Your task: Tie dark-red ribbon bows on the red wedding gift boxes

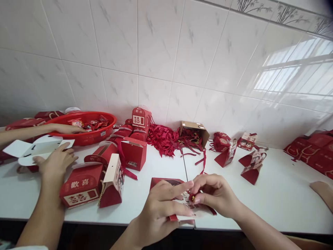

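White table (pixel 226 189), tiled wall (pixel 156 41), left hand (pixel 161 205) gripping red box (pixel 201 210), right hand (pixel 218 192) pinching ornament (pixel 191 197) (small, partly gold)

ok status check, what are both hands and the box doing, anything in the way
Left hand on box. Right hand pinching small red-and-gold ornament over it. Box lies near table edge. Red ribbon just beyond, seemingly not blocking.

Head view, facing forward and down, table (pixel 283 205) close below, tiled wall (pixel 156 45) beyond
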A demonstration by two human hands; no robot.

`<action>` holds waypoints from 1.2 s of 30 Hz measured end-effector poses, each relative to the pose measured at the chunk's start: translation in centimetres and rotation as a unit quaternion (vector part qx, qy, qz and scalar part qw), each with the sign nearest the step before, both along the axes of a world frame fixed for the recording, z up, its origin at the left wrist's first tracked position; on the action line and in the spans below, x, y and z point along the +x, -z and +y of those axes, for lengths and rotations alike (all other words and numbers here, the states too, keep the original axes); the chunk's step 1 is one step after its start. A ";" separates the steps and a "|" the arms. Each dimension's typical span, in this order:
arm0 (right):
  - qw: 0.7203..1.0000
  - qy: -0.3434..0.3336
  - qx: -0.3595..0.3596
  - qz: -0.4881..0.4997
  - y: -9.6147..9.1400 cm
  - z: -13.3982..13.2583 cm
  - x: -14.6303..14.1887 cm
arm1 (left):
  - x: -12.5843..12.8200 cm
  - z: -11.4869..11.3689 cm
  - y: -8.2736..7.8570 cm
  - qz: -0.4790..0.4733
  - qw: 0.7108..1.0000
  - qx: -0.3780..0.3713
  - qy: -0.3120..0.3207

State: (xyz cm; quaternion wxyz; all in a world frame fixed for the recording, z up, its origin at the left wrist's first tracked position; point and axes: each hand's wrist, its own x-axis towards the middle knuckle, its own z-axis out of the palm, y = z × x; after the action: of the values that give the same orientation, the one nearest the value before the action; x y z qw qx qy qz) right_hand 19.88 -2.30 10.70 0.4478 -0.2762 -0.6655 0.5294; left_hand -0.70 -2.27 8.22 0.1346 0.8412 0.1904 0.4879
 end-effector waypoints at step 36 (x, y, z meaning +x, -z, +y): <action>0.945 0.300 0.124 0.050 1.9 -0.8 3.6 | 2.8 3.9 5.5 -0.262 0.845 -0.460 -0.078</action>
State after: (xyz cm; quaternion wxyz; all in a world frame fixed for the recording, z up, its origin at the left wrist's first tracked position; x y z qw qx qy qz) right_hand 23.47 -3.15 8.81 0.6495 -0.3780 -0.5891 0.2971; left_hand 2.10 1.65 2.68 0.5123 0.5060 0.4160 0.5554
